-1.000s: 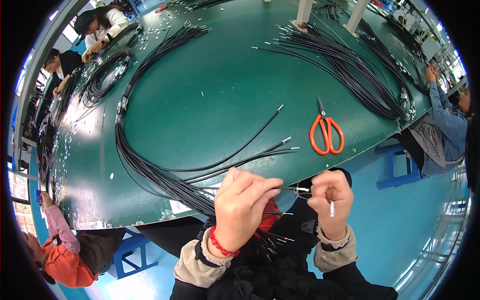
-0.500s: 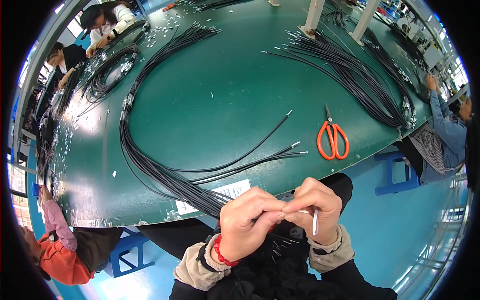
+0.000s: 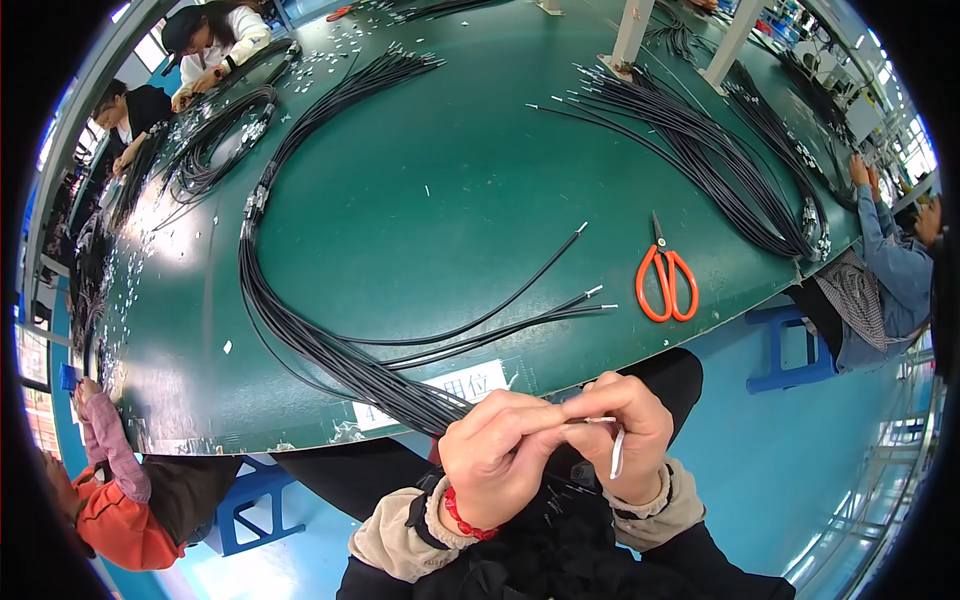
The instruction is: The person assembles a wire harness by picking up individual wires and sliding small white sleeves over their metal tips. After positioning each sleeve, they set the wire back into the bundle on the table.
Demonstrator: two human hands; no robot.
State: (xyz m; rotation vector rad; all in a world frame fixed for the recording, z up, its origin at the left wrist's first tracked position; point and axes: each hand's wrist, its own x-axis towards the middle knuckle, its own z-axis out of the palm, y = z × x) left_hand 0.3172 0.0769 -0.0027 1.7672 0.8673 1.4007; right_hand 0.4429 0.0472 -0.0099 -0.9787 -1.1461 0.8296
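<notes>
My left hand (image 3: 500,445) and my right hand (image 3: 632,425) meet just off the table's near edge, thumbs and fingertips pinched together. A thin white strip (image 3: 617,455) hangs in a curve from my right fingers. What my left fingers pinch is hidden behind them. A bundle of black cables (image 3: 300,335) with white-silver tips curves over the table, and its near end runs down behind my left hand. Three loose cable ends point right, towards orange-handled scissors (image 3: 667,285) lying with blades away from me.
Another black cable bundle (image 3: 710,150) lies at the far right of the green table (image 3: 450,260), beside white metal posts (image 3: 628,35). Coiled cables (image 3: 215,150) and white scraps spread across the left side. Several people sit around it; blue stools (image 3: 790,350) stand at the sides.
My two hands shift slightly, and the right one opens its angle a little from the left, showing more of the white strip. The cables and scissors stay in place.
</notes>
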